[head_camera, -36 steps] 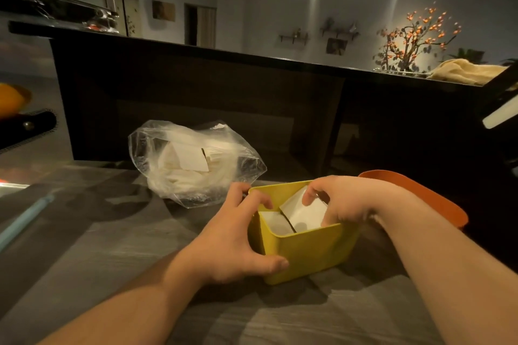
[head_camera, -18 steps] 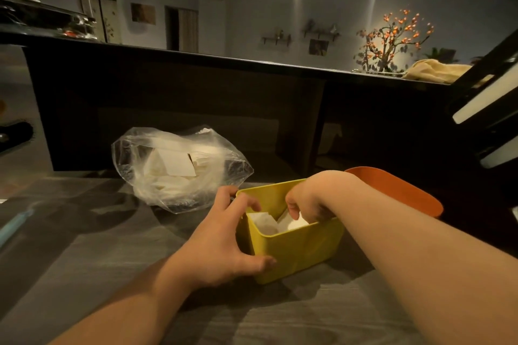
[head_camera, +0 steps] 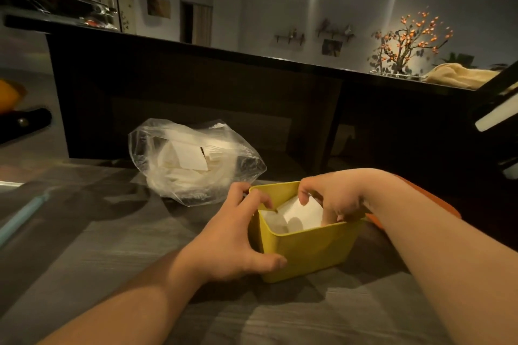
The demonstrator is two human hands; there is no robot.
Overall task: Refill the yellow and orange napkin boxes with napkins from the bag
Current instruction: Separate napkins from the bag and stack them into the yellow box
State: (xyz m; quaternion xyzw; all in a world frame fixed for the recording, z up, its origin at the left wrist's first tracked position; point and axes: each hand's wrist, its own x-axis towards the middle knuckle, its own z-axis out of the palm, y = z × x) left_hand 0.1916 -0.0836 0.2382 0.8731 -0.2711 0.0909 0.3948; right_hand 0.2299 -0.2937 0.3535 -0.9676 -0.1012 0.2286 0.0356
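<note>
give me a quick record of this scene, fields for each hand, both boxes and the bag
left hand: grips the near left corner of the yellow napkin box, thumb on its front wall
right hand: reaches into the box, fingers curled round white napkins
yellow napkin box: upright on the grey table, napkins inside
orange napkin box: behind the right forearm, mostly hidden, contents not visible
plastic bag: on the table beyond the left hand, more napkins inside

My left forearm and right forearm are both bare from the edge of view to the wrist. My left grip is a bare hand, its thumbnail short and plain. My right grip is bare as well, knuckles and fingers uncovered.
</note>
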